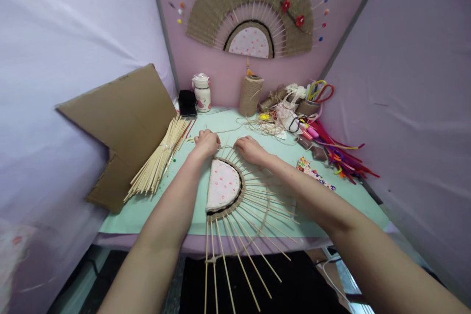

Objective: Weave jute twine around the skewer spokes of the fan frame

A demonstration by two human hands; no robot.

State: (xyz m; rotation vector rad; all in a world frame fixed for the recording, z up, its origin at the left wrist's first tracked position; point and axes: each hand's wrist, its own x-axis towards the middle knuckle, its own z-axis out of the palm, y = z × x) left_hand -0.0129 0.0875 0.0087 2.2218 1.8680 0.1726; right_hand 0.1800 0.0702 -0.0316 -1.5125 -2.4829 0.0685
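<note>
A half-made fan (225, 184) lies partly on the table, with a half-round spotted centre and thin bamboo sticks (230, 235) spreading from its curved edge. Its lower sticks reach past the table's front edge. Twine (225, 146) stretches between my two hands at the fan's far end. My left hand (206, 143) is closed on the twine beside the far sticks. Over the far sticks, my right hand (249, 149) also pinches the twine, its fingertips partly hidden. A ring of twine crosses the sticks farther out from the centre.
A bundle of sticks (162, 157) leans by a cardboard sheet (125, 122) on the left. Behind stand a white bottle (202, 94) and a twine roll (251, 95). Pipe cleaners (342, 149) and scissors (326, 92) are at right. A finished fan (208, 7) hangs above.
</note>
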